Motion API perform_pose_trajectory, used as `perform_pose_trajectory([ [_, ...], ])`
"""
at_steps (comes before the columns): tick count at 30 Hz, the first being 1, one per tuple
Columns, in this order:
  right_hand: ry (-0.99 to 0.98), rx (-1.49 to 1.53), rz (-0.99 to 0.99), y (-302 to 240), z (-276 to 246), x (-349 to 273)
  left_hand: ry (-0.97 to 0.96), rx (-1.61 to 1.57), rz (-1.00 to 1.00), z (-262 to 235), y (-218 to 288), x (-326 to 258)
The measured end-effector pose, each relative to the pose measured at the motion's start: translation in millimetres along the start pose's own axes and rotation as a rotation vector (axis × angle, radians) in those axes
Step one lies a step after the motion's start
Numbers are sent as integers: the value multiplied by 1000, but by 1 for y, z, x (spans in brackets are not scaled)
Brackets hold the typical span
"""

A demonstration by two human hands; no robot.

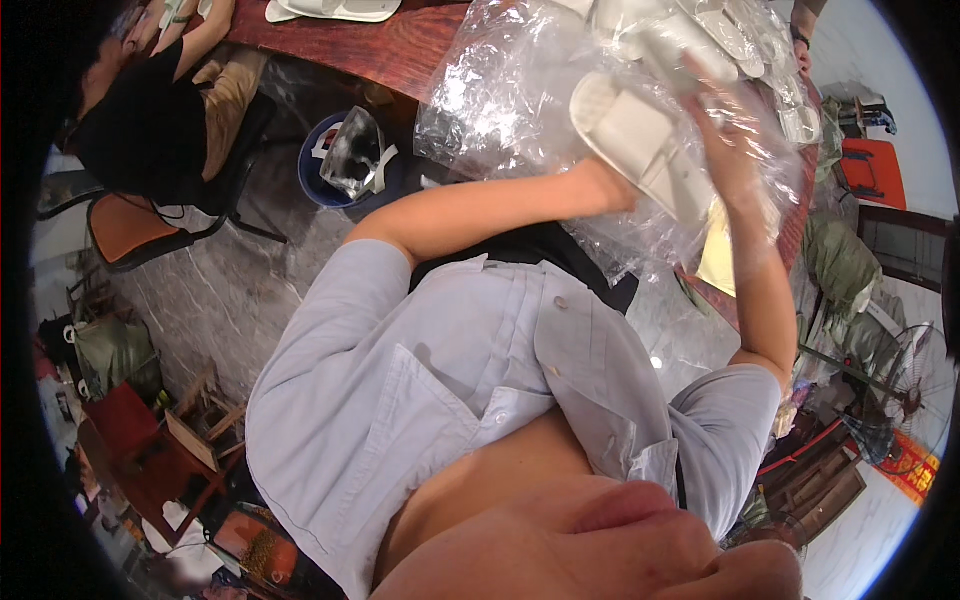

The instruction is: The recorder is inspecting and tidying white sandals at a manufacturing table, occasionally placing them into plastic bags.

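Note:
A white slipper point(640, 140) lies inside a clear plastic bag point(500, 100), held up above the edge of the dark red wooden table point(390, 50). My left hand point(612, 190) reaches under the slipper's heel end and grips it; its fingers are hidden behind the slipper and the plastic. At the slipper's other end my right hand point(725, 140) rests against the sole and is closed on the bag's film, which lies creased over the fingers.
More bagged white slippers point(700, 30) and a bare pair point(340, 8) lie on the table. A blue bin point(318, 170) with crumpled plastic stands on the floor. Another person in a black top point(150, 120) sits on an orange chair point(125, 230). A fan point(900, 385) is at the right.

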State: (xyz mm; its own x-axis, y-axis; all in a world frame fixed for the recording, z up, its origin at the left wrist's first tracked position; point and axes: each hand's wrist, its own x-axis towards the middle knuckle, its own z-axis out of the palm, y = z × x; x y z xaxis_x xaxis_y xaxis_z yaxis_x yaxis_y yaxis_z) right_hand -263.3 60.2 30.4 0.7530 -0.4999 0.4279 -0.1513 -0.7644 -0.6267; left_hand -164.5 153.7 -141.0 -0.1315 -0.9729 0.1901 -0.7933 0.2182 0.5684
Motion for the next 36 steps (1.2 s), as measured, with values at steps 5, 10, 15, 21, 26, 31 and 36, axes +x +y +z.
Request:
perform_pose_trajectory([
  [5,-236,-340,-77,68,42,-20,45,250,397,5,24,-29],
  [10,-276,-255,-111,100,33,-19,-104,-93,639,-50,53,-31],
  [15,-518,-318,-96,93,18,-40,-284,-596,615,-135,55,-53],
  [21,-444,-145,198,75,38,-45,464,-89,-150,-195,-37,-38],
  [26,-321,-198,209,71,72,-29,515,-67,-268,-146,-93,-29],
  [31,-272,226,211,68,82,-31,529,-808,-429,-129,-136,-35],
  [36,-495,150,-68,52,71,-45,405,-1044,-430,-147,-151,-38],
])
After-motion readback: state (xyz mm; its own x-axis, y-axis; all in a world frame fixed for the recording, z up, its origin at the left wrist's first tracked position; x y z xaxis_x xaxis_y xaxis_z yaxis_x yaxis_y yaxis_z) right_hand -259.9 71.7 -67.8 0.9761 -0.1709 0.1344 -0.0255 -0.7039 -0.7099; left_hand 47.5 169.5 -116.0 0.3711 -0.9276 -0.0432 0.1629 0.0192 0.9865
